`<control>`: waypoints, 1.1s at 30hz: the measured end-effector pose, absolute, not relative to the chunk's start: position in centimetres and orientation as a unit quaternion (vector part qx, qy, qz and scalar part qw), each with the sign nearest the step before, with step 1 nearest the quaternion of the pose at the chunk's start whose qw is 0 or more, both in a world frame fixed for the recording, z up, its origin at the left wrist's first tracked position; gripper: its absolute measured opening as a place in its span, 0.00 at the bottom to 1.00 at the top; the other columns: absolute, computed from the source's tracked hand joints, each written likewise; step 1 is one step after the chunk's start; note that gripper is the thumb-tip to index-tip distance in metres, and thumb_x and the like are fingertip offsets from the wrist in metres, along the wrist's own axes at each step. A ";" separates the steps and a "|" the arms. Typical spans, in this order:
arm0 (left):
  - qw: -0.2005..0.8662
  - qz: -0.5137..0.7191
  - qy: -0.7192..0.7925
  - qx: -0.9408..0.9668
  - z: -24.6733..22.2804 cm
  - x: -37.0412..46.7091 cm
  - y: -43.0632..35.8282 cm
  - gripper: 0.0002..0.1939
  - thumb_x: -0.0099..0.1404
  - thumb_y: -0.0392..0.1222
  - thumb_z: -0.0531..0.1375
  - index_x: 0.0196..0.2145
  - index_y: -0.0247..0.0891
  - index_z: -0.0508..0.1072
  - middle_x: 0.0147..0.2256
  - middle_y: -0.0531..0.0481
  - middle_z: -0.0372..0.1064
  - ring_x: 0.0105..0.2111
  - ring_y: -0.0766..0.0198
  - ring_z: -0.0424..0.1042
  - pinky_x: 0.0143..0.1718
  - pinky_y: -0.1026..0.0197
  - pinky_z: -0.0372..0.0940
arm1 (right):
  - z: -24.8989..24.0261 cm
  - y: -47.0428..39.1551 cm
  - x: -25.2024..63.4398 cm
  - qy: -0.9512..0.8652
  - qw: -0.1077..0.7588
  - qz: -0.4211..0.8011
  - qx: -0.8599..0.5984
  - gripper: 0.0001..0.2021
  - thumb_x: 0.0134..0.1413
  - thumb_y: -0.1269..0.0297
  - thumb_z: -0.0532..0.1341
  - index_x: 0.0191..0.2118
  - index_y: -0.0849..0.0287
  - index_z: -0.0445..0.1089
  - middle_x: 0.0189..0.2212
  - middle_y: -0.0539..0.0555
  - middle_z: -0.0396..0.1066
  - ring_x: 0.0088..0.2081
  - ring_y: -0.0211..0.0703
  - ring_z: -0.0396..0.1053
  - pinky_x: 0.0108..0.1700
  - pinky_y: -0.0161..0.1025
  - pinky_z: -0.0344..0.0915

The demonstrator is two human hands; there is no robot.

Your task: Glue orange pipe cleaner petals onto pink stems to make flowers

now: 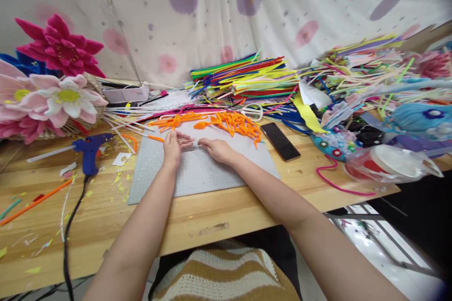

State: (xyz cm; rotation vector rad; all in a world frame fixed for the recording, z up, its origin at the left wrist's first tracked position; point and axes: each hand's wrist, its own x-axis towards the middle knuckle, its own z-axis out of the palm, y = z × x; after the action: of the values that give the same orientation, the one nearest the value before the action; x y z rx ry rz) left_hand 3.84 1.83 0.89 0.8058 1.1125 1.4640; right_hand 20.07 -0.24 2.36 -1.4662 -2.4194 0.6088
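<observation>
My left hand (172, 149) is over the left part of a grey cutting mat (208, 176), its fingers closed around what looks like an orange pipe cleaner piece (175, 121) that rises from the fingertips. Just to the right, my right hand (219, 150) has its thumb and fingertips pinched together. Anything between them is too small to make out. A narrow gap separates the two hands. Behind them, a heap of looped orange pipe cleaner pieces (236, 124) lies along the mat's far edge.
A blue glue gun (90, 153) with a black cord lies left among scraps. Felt-like flowers (67, 96) stand behind it. Bundled coloured pipe cleaners (247, 75) line the back, near scissors (254, 112). A phone (280, 141) and a clear plastic container (388, 163) sit right.
</observation>
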 end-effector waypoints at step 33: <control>0.462 0.662 0.531 0.259 1.5 1.0 2.9 0.11 0.60 0.41 0.45 0.22 0.36 0.58 0.12 0.52 0.63 0.15 0.63 0.68 0.16 0.65 0.62 | 2.4 -0.9 21.1 -0.857 0.146 0.253 -0.424 0.13 0.56 0.69 0.48 0.41 0.58 0.68 0.39 0.52 0.72 0.40 0.39 0.68 0.42 0.32 0.57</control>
State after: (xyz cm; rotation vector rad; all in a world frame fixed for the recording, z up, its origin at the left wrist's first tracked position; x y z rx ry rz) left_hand 1.01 2.93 1.46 0.6361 1.3048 1.6266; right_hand 21.13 -0.85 2.40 -1.2200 -2.4687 0.7294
